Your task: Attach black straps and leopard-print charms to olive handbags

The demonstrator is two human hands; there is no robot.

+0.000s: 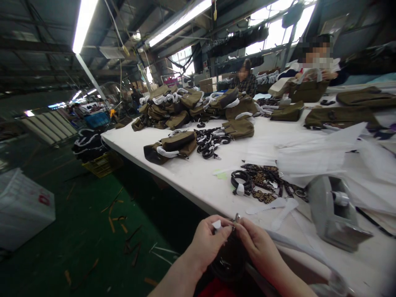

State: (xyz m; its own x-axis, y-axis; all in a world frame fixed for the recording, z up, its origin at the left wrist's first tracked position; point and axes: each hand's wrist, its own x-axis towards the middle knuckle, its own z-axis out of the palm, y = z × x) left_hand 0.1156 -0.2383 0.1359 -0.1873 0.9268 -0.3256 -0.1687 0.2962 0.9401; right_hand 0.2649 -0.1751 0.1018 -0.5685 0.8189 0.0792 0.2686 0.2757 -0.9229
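Close to the table's front edge, my left hand (208, 236) and my right hand (255, 241) meet with fingertips nearly touching. A small metal clasp (237, 217) pokes up between them, pinched by my right hand. A dark coiled strap (230, 268) hangs beneath, its upper end in my left hand's fingers. At the left fingertips shows a small white piece (216, 225), perhaps tape or paper. Just beyond my hands lie a black coiled strap with a white band (241, 183) and leopard-patterned straps (262, 185).
A grey tape dispenser (335, 212) stands right of my hands, near white paper strips (284, 210). Olive bags (176, 142) and black straps (210, 142) cover parts of the white table (173, 173). Two people work across it. A white bin (27, 210) sits on the green floor.
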